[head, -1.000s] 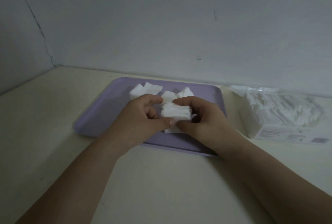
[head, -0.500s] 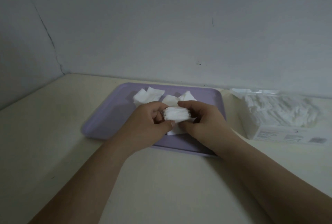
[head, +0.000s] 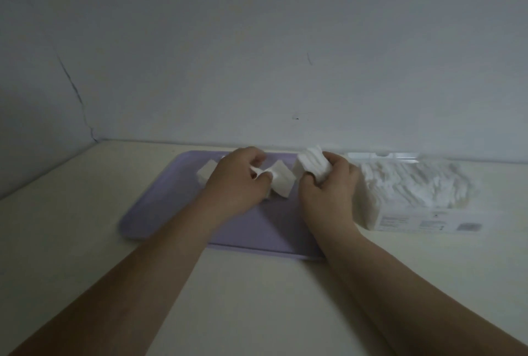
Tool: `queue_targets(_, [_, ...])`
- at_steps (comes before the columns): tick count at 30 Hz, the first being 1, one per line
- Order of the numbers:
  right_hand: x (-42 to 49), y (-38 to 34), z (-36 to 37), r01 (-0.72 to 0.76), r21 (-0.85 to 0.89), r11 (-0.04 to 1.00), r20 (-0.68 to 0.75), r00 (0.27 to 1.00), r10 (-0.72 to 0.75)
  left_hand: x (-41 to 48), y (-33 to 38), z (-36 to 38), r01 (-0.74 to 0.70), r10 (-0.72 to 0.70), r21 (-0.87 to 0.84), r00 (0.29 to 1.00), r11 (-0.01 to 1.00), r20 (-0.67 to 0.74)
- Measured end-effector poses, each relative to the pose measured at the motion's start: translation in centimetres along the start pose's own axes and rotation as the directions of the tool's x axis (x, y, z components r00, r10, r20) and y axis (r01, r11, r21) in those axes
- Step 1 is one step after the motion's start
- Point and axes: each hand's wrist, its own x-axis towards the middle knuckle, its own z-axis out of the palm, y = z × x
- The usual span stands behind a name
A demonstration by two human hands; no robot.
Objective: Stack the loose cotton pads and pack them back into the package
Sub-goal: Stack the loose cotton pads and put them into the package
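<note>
My right hand (head: 328,184) grips a stack of white cotton pads (head: 313,164), lifted above the right end of the purple tray (head: 160,207). My left hand (head: 237,178) is over the tray's middle and pinches a loose cotton pad (head: 281,181) between thumb and fingers. More loose pads (head: 206,173) lie on the tray, partly hidden behind my left hand. The clear plastic package (head: 414,195), full of white pads, lies on the table right of the tray, close to my right hand.
The cream table (head: 257,298) meets a grey wall (head: 257,41) just behind the tray and package. A side wall closes the corner at the far left.
The hands have separated: my right hand carried the pad stack up and right toward the package, while my left hand let go of it and took a loose pad on the tray.
</note>
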Motion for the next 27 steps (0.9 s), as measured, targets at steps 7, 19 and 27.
queue_targets(7, [0.0,0.0,0.3,-0.001,0.126,0.992,-0.069,0.998,0.010,3.3,0.4,3.1,0.012,-0.049,0.217,0.985,0.976,0.166])
queue_targets(19, [0.4,0.6,-0.2,-0.001,0.155,0.988,0.127,0.992,-0.019,-2.1,-1.8,-2.6,0.113,0.001,-0.680,0.986,0.725,0.165])
queue_targets(27, [0.0,0.6,0.4,-0.142,0.242,0.960,0.350,0.935,0.050,-4.5,-4.6,-3.0,0.257,-0.009,-0.721,0.944,0.643,0.329])
